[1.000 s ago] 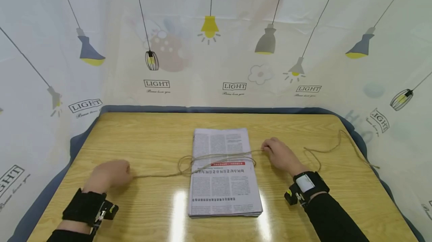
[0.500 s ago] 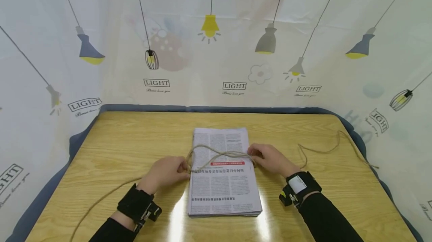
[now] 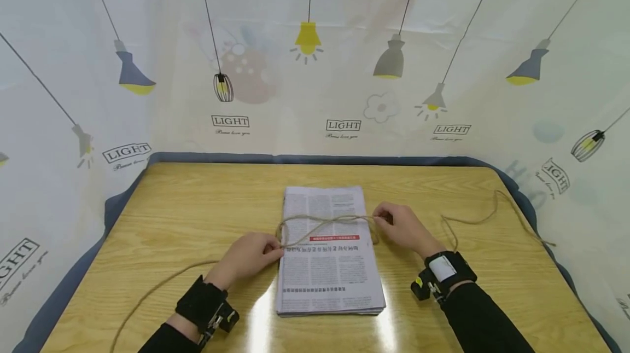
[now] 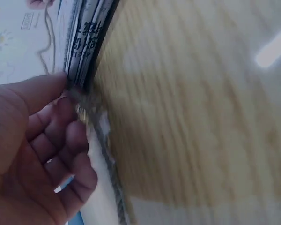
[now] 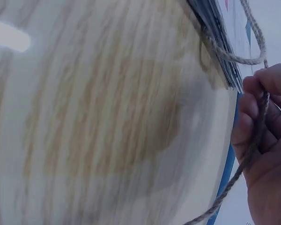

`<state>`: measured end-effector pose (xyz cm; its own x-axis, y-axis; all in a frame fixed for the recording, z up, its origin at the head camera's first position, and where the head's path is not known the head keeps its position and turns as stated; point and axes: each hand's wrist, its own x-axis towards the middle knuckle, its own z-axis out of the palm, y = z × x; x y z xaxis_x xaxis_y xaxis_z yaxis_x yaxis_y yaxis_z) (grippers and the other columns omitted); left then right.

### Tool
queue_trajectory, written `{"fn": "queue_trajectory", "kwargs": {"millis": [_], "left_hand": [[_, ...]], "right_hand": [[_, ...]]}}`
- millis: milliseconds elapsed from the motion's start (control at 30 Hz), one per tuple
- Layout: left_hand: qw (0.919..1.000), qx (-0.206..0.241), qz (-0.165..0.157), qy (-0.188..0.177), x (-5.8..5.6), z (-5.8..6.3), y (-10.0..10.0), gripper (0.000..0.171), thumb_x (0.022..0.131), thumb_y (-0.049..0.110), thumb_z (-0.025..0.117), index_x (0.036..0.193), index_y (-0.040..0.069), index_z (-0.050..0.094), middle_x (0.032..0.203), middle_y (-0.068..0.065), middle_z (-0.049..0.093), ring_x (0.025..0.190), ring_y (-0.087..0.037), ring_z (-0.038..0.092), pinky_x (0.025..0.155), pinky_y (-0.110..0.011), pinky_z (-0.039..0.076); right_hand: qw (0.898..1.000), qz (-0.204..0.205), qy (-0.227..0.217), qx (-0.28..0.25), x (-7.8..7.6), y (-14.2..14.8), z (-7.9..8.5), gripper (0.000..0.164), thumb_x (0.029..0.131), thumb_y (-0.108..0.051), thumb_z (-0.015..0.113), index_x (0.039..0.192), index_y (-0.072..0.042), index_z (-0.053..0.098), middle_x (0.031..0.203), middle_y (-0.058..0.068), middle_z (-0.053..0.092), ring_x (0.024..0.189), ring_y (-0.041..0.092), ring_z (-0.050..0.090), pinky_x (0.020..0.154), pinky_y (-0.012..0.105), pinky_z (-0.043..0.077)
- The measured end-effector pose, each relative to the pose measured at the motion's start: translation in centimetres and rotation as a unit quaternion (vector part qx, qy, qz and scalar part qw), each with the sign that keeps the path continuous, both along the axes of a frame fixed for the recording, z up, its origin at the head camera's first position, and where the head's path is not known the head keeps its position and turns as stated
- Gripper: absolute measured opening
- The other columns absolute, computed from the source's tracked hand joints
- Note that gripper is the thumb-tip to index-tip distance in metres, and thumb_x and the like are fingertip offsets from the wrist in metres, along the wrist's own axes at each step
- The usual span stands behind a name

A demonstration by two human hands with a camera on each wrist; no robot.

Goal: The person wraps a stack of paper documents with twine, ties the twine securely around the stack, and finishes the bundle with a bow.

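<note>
Head view: your left hand [image 3: 248, 257] and right hand [image 3: 403, 227] pinch twine [image 3: 344, 217] at opposite sides of a newspaper stack [image 3: 330, 276].

The tabletop [image 3: 206, 194] spreads outward from each hand to a slanting side edge, with a tail of twine lying across the wood on both sides; ahead of your hands, past the stack, runs the straight far edge. The wood is glossy and grained; between your hands the papers form a flat rectangle with thin layered sides, and the twisted brown twine loops across the upper half. Your left thumb and forefinger close on it beside the stack, blurred in the wrist view; your right fingertips grip it just off the other side, the twine trailing past your palm.
</note>
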<state>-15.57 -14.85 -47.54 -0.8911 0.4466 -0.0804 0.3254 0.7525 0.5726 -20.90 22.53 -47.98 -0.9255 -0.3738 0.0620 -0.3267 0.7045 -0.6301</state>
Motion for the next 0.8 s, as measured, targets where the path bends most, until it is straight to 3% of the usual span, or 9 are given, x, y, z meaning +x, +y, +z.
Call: {"fn": "queue_trajectory", "kwargs": {"millis": [100,200,300,367,433,533,633,800], "left_hand": [[0.9997,0.021,0.002,0.012,0.1,0.3,0.0,0.013,0.089,0.019,0.062,0.076,0.022,0.061,0.065,0.01,0.051,0.059,-0.007,0.046,0.057,-0.026,0.038],[0.9955,0.094,-0.014,0.004,0.1,1.4,-1.0,0.012,0.09,0.016,0.059,0.079,0.02,0.06,0.071,0.006,0.053,0.065,-0.01,0.048,0.06,-0.027,0.04],[0.9844,0.168,-0.04,-0.033,0.2,2.6,-2.7,0.012,0.097,0.022,0.056,0.087,0.019,0.06,0.077,-0.002,0.057,0.068,-0.018,0.051,0.061,-0.03,0.044],[0.9769,0.194,-0.058,-0.069,0.4,3.0,-4.0,0.015,0.099,0.027,0.054,0.09,0.018,0.06,0.078,-0.006,0.057,0.066,-0.025,0.053,0.059,-0.031,0.045],[0.9709,0.198,-0.074,-0.112,0.7,3.2,-5.0,0.019,0.099,0.03,0.052,0.091,0.015,0.06,0.076,-0.008,0.055,0.058,-0.025,0.052,0.053,-0.031,0.045],[0.9684,0.184,-0.083,-0.147,1.3,3.1,-5.9,0.019,0.1,0.026,0.051,0.09,0.011,0.058,0.079,-0.006,0.054,0.057,-0.018,0.048,0.053,-0.029,0.043],[0.9715,0.165,-0.086,-0.147,1.7,2.9,-6.2,0.015,0.098,0.019,0.053,0.085,0.013,0.057,0.081,-0.002,0.053,0.06,-0.01,0.042,0.055,-0.026,0.04],[0.98,0.13,-0.07,-0.133,1.8,2.6,-7.0,0.018,0.094,0.013,0.055,0.076,0.013,0.052,0.074,0.0,0.048,0.058,-0.009,0.04,0.055,-0.027,0.037]], "right_hand": [[1.0,-0.014,0.007,-0.007,0.0,0.2,0.2,0.011,0.096,-0.016,0.055,0.099,-0.01,0.063,0.085,0.001,0.061,0.074,0.017,0.051,0.066,0.035,0.044],[0.999,-0.044,0.03,-0.004,0.0,0.6,0.6,0.012,0.096,-0.015,0.054,0.099,-0.007,0.063,0.085,0.003,0.06,0.073,0.018,0.05,0.066,0.036,0.043],[0.997,-0.067,0.043,0.004,0.1,1.1,0.9,0.01,0.096,-0.016,0.055,0.095,-0.008,0.061,0.084,0.004,0.06,0.074,0.019,0.05,0.067,0.037,0.043],[0.996,-0.071,0.046,0.01,0.1,1.3,1.0,0.009,0.096,-0.016,0.056,0.093,-0.009,0.061,0.084,0.005,0.061,0.074,0.019,0.051,0.068,0.038,0.043],[0.996,-0.073,0.045,0.017,0.1,1.5,0.9,0.009,0.096,-0.017,0.057,0.092,-0.01,0.061,0.084,0.005,0.061,0.074,0.018,0.051,0.068,0.037,0.044],[0.996,-0.075,0.045,0.027,-0.2,1.8,0.6,0.009,0.096,-0.017,0.057,0.092,-0.01,0.061,0.083,0.004,0.061,0.073,0.018,0.05,0.067,0.037,0.043],[0.996,-0.073,0.041,0.037,-0.6,2.0,0.5,0.009,0.096,-0.017,0.057,0.093,-0.01,0.062,0.084,0.005,0.061,0.073,0.019,0.05,0.068,0.038,0.043],[0.995,-0.076,0.037,0.061,-0.9,2.2,0.5,0.009,0.095,-0.018,0.059,0.093,-0.009,0.062,0.085,0.006,0.062,0.075,0.02,0.052,0.07,0.039,0.044]]}}
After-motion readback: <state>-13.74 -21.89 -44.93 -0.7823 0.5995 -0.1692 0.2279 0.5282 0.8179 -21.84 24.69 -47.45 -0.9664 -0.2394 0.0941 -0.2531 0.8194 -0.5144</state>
